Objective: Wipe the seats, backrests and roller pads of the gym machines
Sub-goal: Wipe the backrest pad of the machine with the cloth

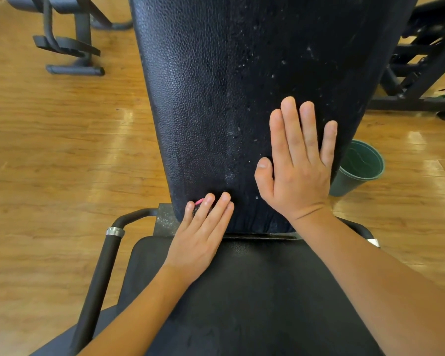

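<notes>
A black textured backrest [231,80] of a gym bench fills the upper middle, speckled with white flecks and damp streaks. Below it lies the black seat [254,291]. My right hand [297,165] lies flat on the lower right of the backrest, fingers straight and spread. My left hand [202,236] rests at the backrest's lower left corner with straight fingers pressing a small dark cloth with a pink edge [198,203], which is mostly hidden under the fingers.
A dark green bucket [360,168] stands on the wooden floor [62,155] right of the bench. A black handle bar [100,265] runs along the seat's left side. Other black machine frames stand at the upper left [72,47] and upper right [421,80].
</notes>
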A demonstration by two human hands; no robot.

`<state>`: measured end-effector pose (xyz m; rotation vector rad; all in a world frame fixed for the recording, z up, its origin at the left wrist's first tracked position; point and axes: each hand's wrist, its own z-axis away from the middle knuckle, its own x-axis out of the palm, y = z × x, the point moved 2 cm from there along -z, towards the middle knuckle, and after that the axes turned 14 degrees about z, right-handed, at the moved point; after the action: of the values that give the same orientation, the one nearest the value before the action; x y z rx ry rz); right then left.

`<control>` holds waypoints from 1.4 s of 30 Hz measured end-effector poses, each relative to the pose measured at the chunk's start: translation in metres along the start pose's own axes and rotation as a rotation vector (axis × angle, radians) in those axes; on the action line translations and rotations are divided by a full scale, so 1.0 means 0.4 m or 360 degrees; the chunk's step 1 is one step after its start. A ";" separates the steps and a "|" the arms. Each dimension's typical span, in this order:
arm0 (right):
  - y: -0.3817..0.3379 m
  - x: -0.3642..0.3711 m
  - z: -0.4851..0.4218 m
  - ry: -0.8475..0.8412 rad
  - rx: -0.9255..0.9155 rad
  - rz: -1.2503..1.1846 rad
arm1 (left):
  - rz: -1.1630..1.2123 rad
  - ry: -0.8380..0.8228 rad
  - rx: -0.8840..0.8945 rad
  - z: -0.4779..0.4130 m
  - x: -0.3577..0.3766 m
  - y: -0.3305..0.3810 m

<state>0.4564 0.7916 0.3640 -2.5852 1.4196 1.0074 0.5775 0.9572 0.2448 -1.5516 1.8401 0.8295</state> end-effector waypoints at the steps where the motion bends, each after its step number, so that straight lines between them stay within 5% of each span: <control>1: 0.000 0.000 -0.001 0.0003 -0.0001 0.0000 | 0.0020 -0.0014 -0.0027 0.004 0.006 0.001; 14: 0.003 -0.010 -0.006 -0.0043 -0.0021 -0.0035 | 0.0007 -0.0222 0.0021 0.014 -0.004 -0.002; 19: 0.007 -0.043 -0.014 -0.0250 -0.0005 -0.0153 | 0.0039 -0.0237 -0.0015 0.010 -0.037 0.007; 28: 0.041 -0.151 -0.068 -0.0446 -0.0028 -0.0256 | 0.0079 0.0156 -0.0302 -0.093 -0.179 0.015; 42: 0.172 -0.259 -0.538 -0.0126 0.0092 -0.0212 | 0.0110 0.0790 -0.0066 -0.653 -0.511 -0.037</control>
<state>0.4778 0.7612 0.6097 -2.5298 1.2222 1.0218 0.6114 0.8809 0.5660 -1.8508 2.2423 0.5430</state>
